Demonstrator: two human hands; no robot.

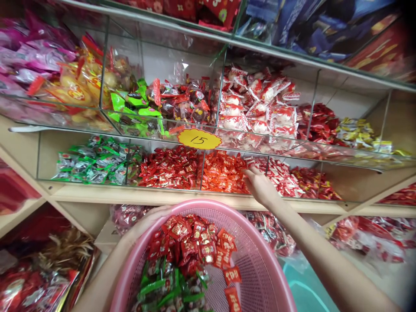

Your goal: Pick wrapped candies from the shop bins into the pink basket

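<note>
My left hand (pixel 147 221) grips the left rim of a pink plastic mesh basket (pixel 260 255), its fingers laid along the edge. Inside the basket are red wrapped candies (pixel 182 236), green wrapped candies (pixel 162 284) and several orange-red wrapped candies (pixel 232 275) on the right. My right hand (pixel 259 185) reaches over the front of the lower shelf, to the right side of a compartment of orange wrapped candies (pixel 222 171). Its fingers are bent and closed together at these candies; whatever lies between the fingertips is hidden.
Clear dividers part the candy compartments, with green-white candies (pixel 94 160), red candies (pixel 172 167) and red-white candies (pixel 279 175) beside the orange ones. A yellow price tag (pixel 199 139) reading 15 hangs above. Under the wooden shelf edge (pixel 130 196) are bagged candies (pixel 269 229) and a turquoise container (pixel 305 286).
</note>
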